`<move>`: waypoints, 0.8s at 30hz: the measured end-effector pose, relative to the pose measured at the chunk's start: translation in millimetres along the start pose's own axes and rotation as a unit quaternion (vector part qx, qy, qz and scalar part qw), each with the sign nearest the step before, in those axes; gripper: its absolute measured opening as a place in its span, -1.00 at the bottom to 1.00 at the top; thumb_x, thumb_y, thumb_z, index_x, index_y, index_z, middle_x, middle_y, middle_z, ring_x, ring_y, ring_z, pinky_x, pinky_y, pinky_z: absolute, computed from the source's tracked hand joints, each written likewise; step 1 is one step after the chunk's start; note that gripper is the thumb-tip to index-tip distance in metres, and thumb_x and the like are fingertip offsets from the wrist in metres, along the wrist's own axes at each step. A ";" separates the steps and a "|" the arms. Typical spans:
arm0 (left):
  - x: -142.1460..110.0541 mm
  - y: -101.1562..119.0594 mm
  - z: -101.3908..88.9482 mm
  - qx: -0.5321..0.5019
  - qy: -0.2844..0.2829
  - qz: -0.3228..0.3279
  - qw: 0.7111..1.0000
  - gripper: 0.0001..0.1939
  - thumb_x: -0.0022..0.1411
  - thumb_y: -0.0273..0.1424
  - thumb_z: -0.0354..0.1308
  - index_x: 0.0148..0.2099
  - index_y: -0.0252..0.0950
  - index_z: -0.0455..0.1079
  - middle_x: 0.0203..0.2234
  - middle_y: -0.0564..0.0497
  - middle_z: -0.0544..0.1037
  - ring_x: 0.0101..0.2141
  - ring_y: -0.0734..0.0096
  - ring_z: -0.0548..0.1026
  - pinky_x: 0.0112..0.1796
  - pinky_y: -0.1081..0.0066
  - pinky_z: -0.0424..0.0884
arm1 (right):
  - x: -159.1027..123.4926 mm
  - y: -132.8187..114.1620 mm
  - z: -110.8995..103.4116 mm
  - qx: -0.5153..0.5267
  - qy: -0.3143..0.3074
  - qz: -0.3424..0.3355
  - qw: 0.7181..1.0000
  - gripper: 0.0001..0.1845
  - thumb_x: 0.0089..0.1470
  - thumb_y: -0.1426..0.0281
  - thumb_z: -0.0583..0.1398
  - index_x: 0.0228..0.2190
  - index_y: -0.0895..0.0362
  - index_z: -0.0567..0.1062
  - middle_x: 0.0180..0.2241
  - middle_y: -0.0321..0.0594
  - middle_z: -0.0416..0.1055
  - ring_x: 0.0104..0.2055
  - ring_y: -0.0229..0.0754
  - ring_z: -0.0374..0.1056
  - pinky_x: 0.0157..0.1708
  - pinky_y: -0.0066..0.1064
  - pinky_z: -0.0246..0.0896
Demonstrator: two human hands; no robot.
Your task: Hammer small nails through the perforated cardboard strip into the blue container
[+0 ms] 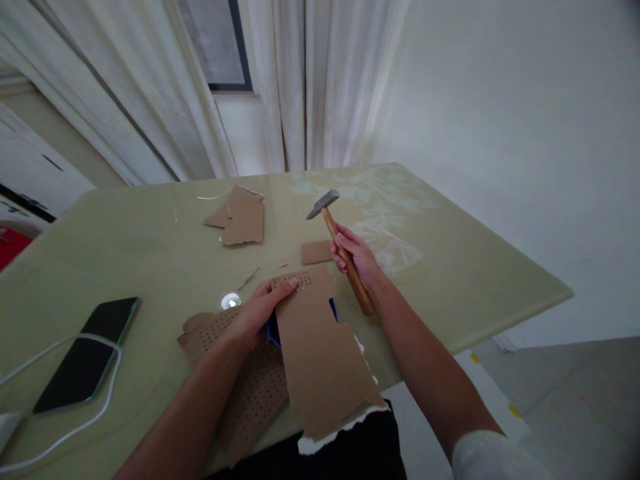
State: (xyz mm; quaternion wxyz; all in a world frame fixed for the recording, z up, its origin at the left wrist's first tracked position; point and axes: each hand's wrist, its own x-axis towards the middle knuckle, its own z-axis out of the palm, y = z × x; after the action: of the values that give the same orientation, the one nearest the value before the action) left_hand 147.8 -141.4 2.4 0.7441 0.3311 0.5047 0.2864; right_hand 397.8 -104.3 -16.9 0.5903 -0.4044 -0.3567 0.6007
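Note:
My right hand (pixel 359 257) is wrapped round the wooden handle of a hammer (pixel 347 261). Its metal head points up and to the left, raised over the table. My left hand (pixel 260 308) grips the far end of a long torn cardboard piece (pixel 315 353), thumb on top beside rows of small holes. Tiny shiny specks lie by the thumb, too small to name. Something blue (pixel 273 330) shows under this cardboard, mostly hidden. Below my left forearm lies another cardboard sheet (pixel 257 393) dotted with many holes.
Torn cardboard scraps (pixel 245 217) and a small cardboard rectangle (pixel 316 253) lie farther back. A clear plastic bag (pixel 387 247) is at right. Thin metal pins (pixel 249 279) sit near a shiny round object (pixel 231 301). A dark phone (pixel 87 357) lies under a white cable (pixel 117 363) at left.

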 end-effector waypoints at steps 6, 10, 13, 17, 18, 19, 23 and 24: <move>1.5 -2.1 -1.5 0.000 -0.004 0.006 1.000 -0.49 -0.02 -0.07 0.62 -0.16 -0.29 0.59 -0.30 -0.16 0.74 -0.38 0.19 0.68 -0.37 0.35 0.62 | -1.6 1.3 5.2 -0.016 0.023 0.000 1.000 -0.31 -0.06 0.17 0.52 0.06 0.16 0.54 -0.42 -0.41 0.45 -0.51 -0.45 0.32 -0.57 -0.60 0.15; 1.2 -3.1 -2.1 0.001 -0.013 0.003 1.000 -0.44 -0.04 -0.05 0.62 -0.12 -0.29 0.60 -0.27 -0.16 0.74 -0.37 0.19 0.68 -0.34 0.32 0.63 | -5.5 -0.3 5.6 -0.020 0.006 0.017 1.000 -0.25 -0.07 0.23 0.53 0.11 0.10 0.44 -0.43 -0.46 0.46 -0.55 -0.43 0.32 -0.56 -0.58 0.18; 4.1 -3.4 -3.4 0.006 -0.013 0.021 1.000 -0.43 -0.01 0.02 0.57 -0.13 -0.29 0.61 -0.24 -0.18 0.75 -0.34 0.15 0.68 -0.31 0.28 0.62 | -8.2 -1.6 6.3 0.000 -0.021 0.015 1.000 -0.16 -0.02 0.27 0.50 0.23 0.09 0.37 -0.41 -0.44 0.49 -0.60 -0.46 0.21 -0.63 -0.58 0.02; 15.9 1.4 -14.7 0.059 0.044 0.164 0.984 -0.36 0.20 0.18 0.32 -0.04 -0.30 0.64 -0.04 -0.25 0.73 -0.06 0.03 0.68 -0.10 0.20 0.61 | -10.4 -2.5 9.2 0.032 -0.033 0.013 0.999 -0.14 0.01 0.28 0.50 0.28 0.09 0.36 -0.39 -0.44 0.50 -0.64 -0.52 0.07 -0.67 -0.56 -0.17; 19.4 3.9 -20.1 0.087 0.076 0.209 0.971 -0.35 0.23 0.20 0.25 -0.03 -0.31 0.63 -0.02 -0.25 0.72 -0.02 0.02 0.67 -0.06 0.19 0.59 | -10.2 -2.5 9.4 0.039 -0.034 0.012 0.999 -0.16 0.02 0.28 0.50 0.27 0.10 0.37 -0.39 -0.44 0.49 -0.64 -0.52 0.07 -0.68 -0.57 -0.17; 22.6 6.7 -26.4 0.125 0.113 0.248 0.954 -0.35 0.26 0.19 0.21 -0.03 -0.31 0.62 -0.02 -0.25 0.72 -0.01 0.01 0.66 -0.05 0.17 0.58 | -9.5 -2.3 9.0 0.045 -0.036 0.011 0.998 -0.18 0.02 0.28 0.50 0.26 0.10 0.37 -0.40 -0.44 0.49 -0.64 -0.52 0.08 -0.68 -0.57 -0.16; 31.7 14.0 -54.5 0.384 0.272 0.317 0.823 -0.56 0.34 -0.06 0.14 0.00 -0.28 0.59 -0.12 -0.20 0.71 -0.16 0.06 0.63 -0.04 0.10 0.53 | -2.9 -0.5 2.1 0.064 -0.062 0.012 0.996 -0.26 0.02 0.25 0.50 0.16 0.10 0.40 -0.46 -0.50 0.43 -0.68 -0.52 0.04 -0.72 -0.59 -0.21; 33.5 13.7 -60.3 0.449 0.290 0.316 0.784 -0.60 0.35 -0.12 0.13 0.00 -0.29 0.59 -0.12 -0.20 0.70 -0.17 0.05 0.62 0.01 0.07 0.52 | -1.1 0.0 -0.2 0.066 -0.071 0.011 0.995 -0.28 0.01 0.24 0.51 0.14 0.09 0.41 -0.48 -0.52 0.41 -0.70 -0.53 0.02 -0.73 -0.59 -0.23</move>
State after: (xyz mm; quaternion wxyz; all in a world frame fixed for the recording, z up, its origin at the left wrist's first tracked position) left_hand 100.7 -95.2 -22.0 0.1978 0.6698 0.6353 0.3295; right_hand 397.9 -105.4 -16.9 0.5823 -0.3250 -0.3528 0.6564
